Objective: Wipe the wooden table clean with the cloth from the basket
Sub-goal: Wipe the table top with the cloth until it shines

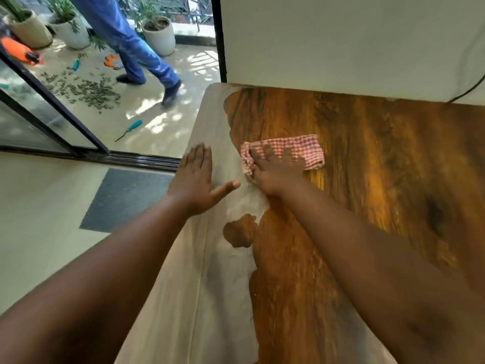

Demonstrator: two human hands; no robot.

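The wooden table (367,166) has a dark brown grained top and a pale strip along its left side. A folded red-and-white checked cloth (301,148) lies on the wood near that pale strip. My right hand (275,172) presses flat on the cloth's left half, fingers spread over it. My left hand (199,177) rests palm down on the pale left edge of the table, fingers apart, holding nothing. No basket is in view.
A white wall (341,43) stands behind the table. To the left, a dark doormat (126,198) lies by an open sliding door. Outside, a person in blue trousers (136,48) walks past plant pots (157,32), scattered leaves and a teal-handled tool (130,130).
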